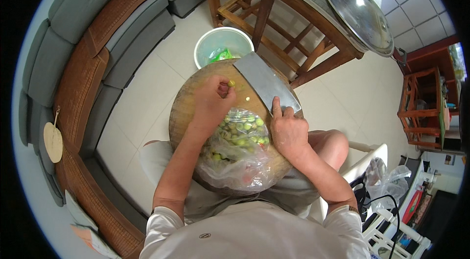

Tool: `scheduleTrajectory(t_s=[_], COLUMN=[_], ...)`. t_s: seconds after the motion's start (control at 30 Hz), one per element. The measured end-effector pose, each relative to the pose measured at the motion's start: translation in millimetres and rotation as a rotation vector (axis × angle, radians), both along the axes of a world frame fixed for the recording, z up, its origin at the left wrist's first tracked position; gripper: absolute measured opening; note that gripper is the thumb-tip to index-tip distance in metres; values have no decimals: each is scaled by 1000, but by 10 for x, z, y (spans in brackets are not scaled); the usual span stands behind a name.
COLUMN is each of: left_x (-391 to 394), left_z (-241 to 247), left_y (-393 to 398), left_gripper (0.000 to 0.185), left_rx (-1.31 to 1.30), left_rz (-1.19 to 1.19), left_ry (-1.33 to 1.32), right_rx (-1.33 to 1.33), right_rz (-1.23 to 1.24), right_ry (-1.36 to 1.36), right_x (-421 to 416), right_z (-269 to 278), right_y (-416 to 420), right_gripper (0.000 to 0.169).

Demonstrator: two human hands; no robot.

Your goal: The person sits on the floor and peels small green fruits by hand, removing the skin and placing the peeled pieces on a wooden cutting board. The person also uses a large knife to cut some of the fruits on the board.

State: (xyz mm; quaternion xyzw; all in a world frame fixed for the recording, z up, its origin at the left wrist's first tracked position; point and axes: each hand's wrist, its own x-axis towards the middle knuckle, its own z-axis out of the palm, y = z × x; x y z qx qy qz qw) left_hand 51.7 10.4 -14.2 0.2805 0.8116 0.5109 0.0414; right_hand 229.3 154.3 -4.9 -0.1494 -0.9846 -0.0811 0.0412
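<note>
My left hand pinches a small round green fruit between thumb and fingertips, above the far left part of a round wooden chopping board. My right hand grips a cleaver by its handle, which the hand hides. Its index finger lies along the broad blade, which slants toward the board's far edge. A clear plastic bag full of similar green fruits rests on the near half of the board, below my left wrist. A small pale cut piece lies between my left hand and the blade.
Just beyond the board stands a pale bucket with a green wrapper inside. Behind it is a wooden-legged table with a metal lid at its edge. A grey sofa curves along the left. Plastic bags sit at right.
</note>
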Motion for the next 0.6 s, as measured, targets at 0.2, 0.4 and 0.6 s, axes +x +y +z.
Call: scheduleTrajectory(t_s=[0.2, 0.4, 0.6], left_x=[-10, 31, 12], left_z=[127, 183, 179], left_y=[-15, -31, -12], left_gripper=[19, 18, 19], left_rx=[144, 288, 361], left_rz=[-19, -113, -135], left_ry=[-173, -234, -236], right_rx=[-220, -688, -1436], right_rz=[85, 196, 148], right_ry=[-50, 118, 218], right_x=[54, -247, -968], right_z=[99, 614, 537], right_y=[-77, 186, 218], right_gripper=[53, 37, 23])
